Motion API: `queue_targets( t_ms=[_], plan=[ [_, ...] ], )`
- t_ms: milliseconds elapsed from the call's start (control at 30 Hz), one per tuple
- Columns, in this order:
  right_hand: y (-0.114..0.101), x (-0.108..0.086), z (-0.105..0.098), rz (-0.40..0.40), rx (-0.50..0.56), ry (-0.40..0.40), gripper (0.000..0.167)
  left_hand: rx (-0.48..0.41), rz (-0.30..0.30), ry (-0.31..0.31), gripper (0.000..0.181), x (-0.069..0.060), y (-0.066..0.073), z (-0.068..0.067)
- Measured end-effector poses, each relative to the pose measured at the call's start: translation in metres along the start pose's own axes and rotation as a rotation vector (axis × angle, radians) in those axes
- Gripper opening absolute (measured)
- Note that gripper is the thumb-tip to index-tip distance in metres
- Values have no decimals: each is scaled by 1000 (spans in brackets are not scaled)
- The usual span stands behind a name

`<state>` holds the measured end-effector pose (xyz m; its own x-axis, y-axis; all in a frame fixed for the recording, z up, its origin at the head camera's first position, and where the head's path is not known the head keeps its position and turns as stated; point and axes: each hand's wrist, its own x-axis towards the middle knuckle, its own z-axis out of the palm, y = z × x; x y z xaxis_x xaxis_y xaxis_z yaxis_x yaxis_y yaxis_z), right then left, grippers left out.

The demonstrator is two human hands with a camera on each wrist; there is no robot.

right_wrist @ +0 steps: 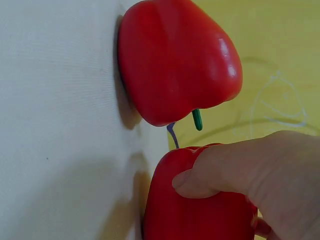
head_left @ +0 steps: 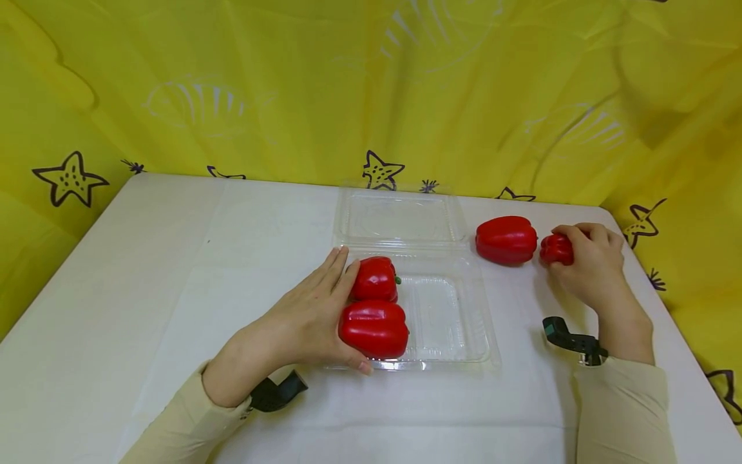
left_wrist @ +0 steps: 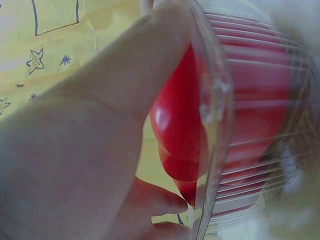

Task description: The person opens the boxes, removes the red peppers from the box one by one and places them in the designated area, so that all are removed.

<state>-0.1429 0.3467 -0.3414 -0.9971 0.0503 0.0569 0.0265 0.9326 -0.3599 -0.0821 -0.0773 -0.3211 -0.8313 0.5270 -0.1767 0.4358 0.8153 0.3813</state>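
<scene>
A clear plastic clamshell container point(head_left: 449, 316) lies with its lid point(head_left: 400, 216) folded back. Two red bell peppers sit side by side in its left half: a rear pepper point(head_left: 373, 278) with a green stem and a front pepper point(head_left: 373, 328). My left hand point(head_left: 304, 316) rests along the container's left side with fingers extended, its thumb at the front rim. Through the ribbed wall in the left wrist view, a red pepper point(left_wrist: 255, 95) shows. At the right, my right hand point(head_left: 591, 261) grips a red bell pepper point(right_wrist: 200, 215), its thumb pressed on the side; the hand partly hides it.
Another red bell pepper point(head_left: 506, 240) lies on the white table point(head_left: 272, 219) between the container and my right hand; its green stem shows in the right wrist view. A yellow patterned cloth point(head_left: 301, 77) hangs behind the table. Each wrist wears a dark camera mount point(head_left: 570, 338).
</scene>
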Motion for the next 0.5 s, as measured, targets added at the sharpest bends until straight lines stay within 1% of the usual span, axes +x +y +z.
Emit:
queue_targets(
  t_ms=[233,500],
  plan=[
    [0,3,2,-2,18,8,67,7,6,2,134,0,0,0],
    [-3,0,0,-19,33,14,62,6,8,4,134,0,0,0]
  ],
)
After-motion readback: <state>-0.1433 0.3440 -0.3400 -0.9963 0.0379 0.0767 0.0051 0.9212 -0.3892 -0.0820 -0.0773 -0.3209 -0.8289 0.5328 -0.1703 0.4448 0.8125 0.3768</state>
